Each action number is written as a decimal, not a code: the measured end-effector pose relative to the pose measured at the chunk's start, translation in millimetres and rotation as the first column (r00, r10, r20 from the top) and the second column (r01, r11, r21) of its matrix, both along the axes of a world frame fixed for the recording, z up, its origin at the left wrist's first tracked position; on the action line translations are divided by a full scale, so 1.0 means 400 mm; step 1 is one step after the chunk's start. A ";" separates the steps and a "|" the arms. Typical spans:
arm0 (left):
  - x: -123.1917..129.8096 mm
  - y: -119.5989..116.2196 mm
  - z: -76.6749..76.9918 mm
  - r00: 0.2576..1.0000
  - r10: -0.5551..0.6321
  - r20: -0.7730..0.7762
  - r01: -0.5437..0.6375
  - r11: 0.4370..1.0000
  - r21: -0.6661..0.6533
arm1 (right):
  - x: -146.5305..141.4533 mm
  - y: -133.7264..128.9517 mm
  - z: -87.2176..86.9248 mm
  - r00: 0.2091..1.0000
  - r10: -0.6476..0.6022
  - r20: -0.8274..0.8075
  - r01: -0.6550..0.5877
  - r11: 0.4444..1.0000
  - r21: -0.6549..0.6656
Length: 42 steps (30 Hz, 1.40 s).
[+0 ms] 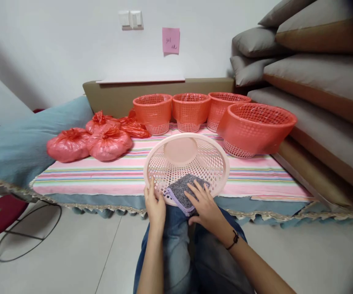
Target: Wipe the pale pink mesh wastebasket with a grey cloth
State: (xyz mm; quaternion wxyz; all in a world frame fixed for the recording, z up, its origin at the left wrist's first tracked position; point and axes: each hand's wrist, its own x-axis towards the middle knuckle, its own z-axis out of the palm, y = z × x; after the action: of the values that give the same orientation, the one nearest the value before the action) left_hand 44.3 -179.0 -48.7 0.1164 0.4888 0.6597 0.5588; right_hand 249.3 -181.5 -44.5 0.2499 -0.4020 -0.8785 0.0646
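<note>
A pale pink perforated basket (180,150) rests tilted on the striped cloth, its opening facing me and its near rim at my knees. A folded grey cloth (182,191) with purple edging lies over that near rim. My right hand (205,206) is spread on the grey cloth, fingers apart, palm down. At the basket's left near rim is my left hand (156,204), its fingers curled around the rim and its thumb toward the cloth.
Several red baskets (257,126) stand behind, wrapped in red plastic. Tied red bags (109,143) lie at the left on the striped cloth (96,176). Grey-brown cushions (323,77) are stacked at the right. A dark red stool (1,216) is at the lower left.
</note>
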 end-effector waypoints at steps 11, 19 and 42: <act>0.003 -0.003 0.013 0.999 -0.024 0.032 0.023 0.999 0.032 | 0.006 0.172 0.161 0.857 -0.152 -0.492 -0.105 0.884 -0.456; 0.006 -0.009 0.023 0.997 -0.042 0.058 0.039 0.998 0.051 | -0.021 0.216 0.209 0.222 -0.609 -0.762 -0.523 0.585 -0.620; -0.019 -0.005 0.025 0.995 -0.001 0.103 -0.003 1.000 0.031 | -0.082 0.094 0.028 0.940 0.321 0.119 -0.278 0.919 -0.280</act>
State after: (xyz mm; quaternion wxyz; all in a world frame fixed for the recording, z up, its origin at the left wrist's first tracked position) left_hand 36.5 -181.0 -38.8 0.1423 0.4608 0.6443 0.5936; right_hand 216.6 -143.8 -33.4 0.1097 -0.2957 -0.9311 0.1833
